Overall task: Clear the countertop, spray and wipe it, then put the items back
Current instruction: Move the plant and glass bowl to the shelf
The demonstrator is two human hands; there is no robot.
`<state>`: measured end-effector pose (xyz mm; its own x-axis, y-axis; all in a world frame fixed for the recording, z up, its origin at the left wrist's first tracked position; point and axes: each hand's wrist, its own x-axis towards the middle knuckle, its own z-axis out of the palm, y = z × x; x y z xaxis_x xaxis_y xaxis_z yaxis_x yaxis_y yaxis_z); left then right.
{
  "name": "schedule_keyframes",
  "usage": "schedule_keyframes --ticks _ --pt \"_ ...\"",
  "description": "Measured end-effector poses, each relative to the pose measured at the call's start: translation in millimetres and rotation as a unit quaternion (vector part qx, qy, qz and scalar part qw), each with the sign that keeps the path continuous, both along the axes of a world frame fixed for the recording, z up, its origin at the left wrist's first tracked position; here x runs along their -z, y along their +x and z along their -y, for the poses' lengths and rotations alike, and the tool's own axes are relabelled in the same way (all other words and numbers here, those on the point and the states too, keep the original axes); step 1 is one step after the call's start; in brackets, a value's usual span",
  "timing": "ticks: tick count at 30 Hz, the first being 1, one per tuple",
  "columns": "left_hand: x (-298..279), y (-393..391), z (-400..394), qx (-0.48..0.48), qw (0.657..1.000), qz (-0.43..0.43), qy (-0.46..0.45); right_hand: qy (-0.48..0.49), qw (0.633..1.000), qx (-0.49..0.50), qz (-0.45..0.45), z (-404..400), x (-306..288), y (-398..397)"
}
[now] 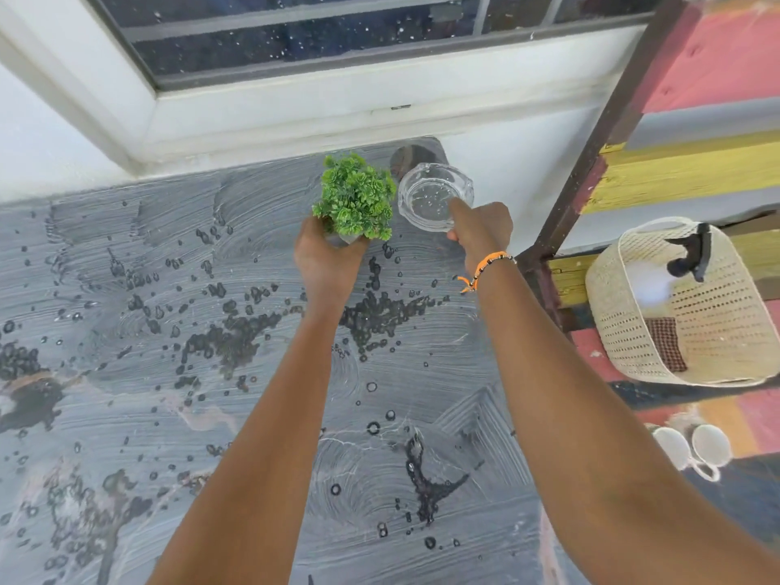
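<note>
The grey countertop (169, 394) is streaked with wipe marks and dotted with dark wet patches. My left hand (325, 263) grips the pot of a small green plant (356, 196) near the counter's far right corner. Just right of it, my right hand (479, 230) pinches the near rim of a clear glass dish (430, 192). Whether the plant or the dish touches the counter I cannot tell.
A window and white sill run along the back wall. A dark wooden post (591, 154) stands right of the counter. Past it, a woven basket (683, 314) holds a spray bottle and a cloth. White slippers (692, 449) lie on the floor.
</note>
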<state>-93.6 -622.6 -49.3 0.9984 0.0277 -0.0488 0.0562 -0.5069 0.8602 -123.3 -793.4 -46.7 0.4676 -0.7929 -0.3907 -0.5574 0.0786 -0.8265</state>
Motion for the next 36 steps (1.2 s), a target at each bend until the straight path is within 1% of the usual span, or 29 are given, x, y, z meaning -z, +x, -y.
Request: schedule_keyframes --ticks 5,9,12,14,16,18,20,22,27,29,33,34,36 --pt "-5 -51 33 0.051 0.998 -0.028 -0.019 -0.045 0.999 -0.001 0.0 22 6 -70" --pt "-8 -106 71 0.084 0.994 -0.064 -0.037 -0.072 0.997 0.036 0.006 57 9 -140" --pt "-12 -154 105 0.129 0.988 -0.079 -0.039 -0.088 0.994 0.069 0.002 87 8 -200" --pt "-15 -189 130 0.159 0.983 -0.088 -0.023 -0.114 0.99 0.076 -0.032 109 8 -243" --pt "-16 -226 158 0.178 0.979 -0.102 -0.015 -0.12 0.987 0.091 -0.059 135 11 -287" --pt "-16 -260 185 0.199 0.973 -0.111 -0.038 -0.11 0.985 0.115 -0.07 158 16 -327" --pt "-15 -296 215 0.23 0.964 -0.115 -0.063 -0.123 0.978 0.138 -0.097 183 20 -370" --pt "-9 -328 245 0.265 0.954 -0.119 -0.071 -0.124 0.973 0.162 -0.113 208 26 -409" --pt "15 -396 316 0.324 0.934 -0.142 -0.045 -0.108 0.963 0.197 -0.147 270 47 -483" --pt "26 -416 343 0.342 0.928 -0.147 -0.021 -0.09 0.962 0.206 -0.155 291 58 -504" --pt "58 -440 388 0.381 0.915 -0.128 0.044 -0.078 0.958 0.222 -0.165 325 87 -529" --pt "68 -444 397 0.381 0.912 -0.141 0.053 -0.073 0.957 0.228 -0.165 333 96 -534" --pt "85 -450 416 0.364 0.908 -0.201 0.049 -0.055 0.955 0.241 -0.165 348 116 -541"
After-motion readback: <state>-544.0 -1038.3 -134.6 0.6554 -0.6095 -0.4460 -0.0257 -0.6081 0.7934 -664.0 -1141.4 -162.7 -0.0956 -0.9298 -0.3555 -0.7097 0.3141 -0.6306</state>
